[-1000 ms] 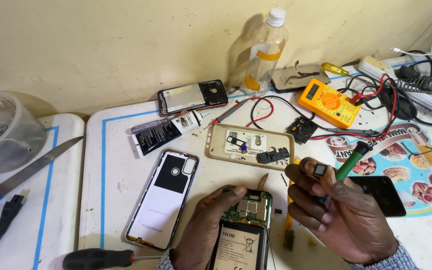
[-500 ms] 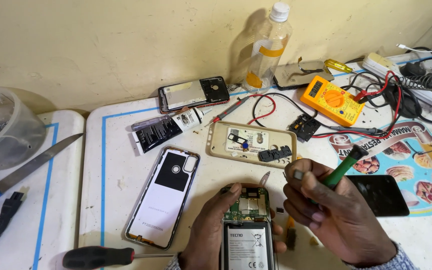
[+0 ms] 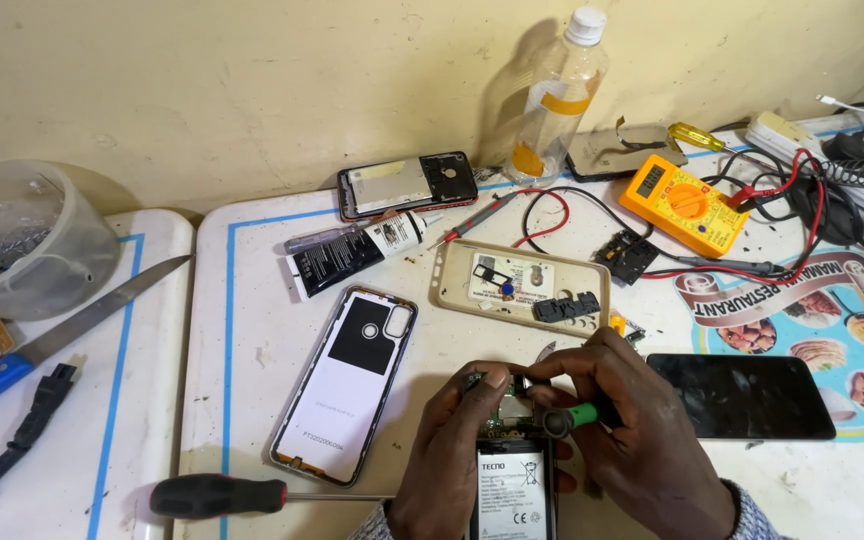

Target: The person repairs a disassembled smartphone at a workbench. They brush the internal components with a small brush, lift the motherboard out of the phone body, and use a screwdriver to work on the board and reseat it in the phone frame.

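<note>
Both hands work together over the opened phone (image 3: 512,478) at the near table edge: the left hand (image 3: 452,460) clamps the phone's left side with the thumb on the top edge, and the right hand (image 3: 642,440) is closed on a green-handled tool (image 3: 580,414) whose tip rests on the exposed board (image 3: 508,408). Progress, judged from the layout: the back cover (image 3: 344,385) is already off and lies just left of the left hand, inner face up; the battery (image 3: 510,495) is still seated, and the board area at the top end remains under work. A dark screen panel (image 3: 742,396) lies just right of the right hand. A tan case (image 3: 522,285) holding loose small parts sits just beyond both hands. A black-handled screwdriver (image 3: 252,494) lies unused, near the left wrist. The phone's long axis runs away from the person, camera end pointing to the wall; the tool lies across it, tip leftward.
</note>
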